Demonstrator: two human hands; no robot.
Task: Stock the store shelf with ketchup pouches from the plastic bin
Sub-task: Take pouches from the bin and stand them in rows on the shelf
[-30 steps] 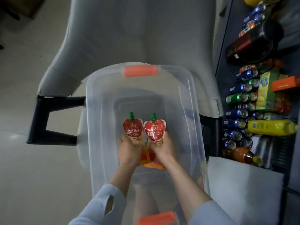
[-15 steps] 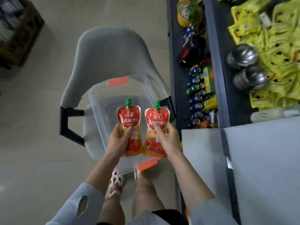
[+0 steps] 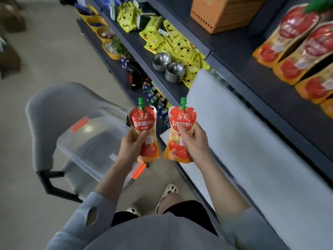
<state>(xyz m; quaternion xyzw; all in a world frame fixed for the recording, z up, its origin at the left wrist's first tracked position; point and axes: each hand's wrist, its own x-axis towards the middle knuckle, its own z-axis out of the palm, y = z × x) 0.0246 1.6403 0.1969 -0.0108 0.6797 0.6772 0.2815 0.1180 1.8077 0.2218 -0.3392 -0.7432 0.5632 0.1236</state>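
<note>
Head view: the fingers (image 3: 144,136) of the left hand (image 3: 132,147) curl round the lower half of one ketchup pouch (image 3: 145,121), thumb pressed across its front. The right hand (image 3: 196,141) grips a second pouch (image 3: 182,115) the same way. Both pouches are upright, green spouts up, side by side but apart, in the air between the plastic bin (image 3: 81,147) on the grey chair (image 3: 59,105) and the shelving.

I judge this to be the carry from bin to shelf. The next move calls for a reach up and right to the shelf (image 3: 270,91) where a row of matching pouches (image 3: 297,49) stands, then setting each down upright, label out, beside that row.

Each front reads 海天 in a boxed logo, with 番茄沙司 beneath; the smaller print is too fine to read.
</note>
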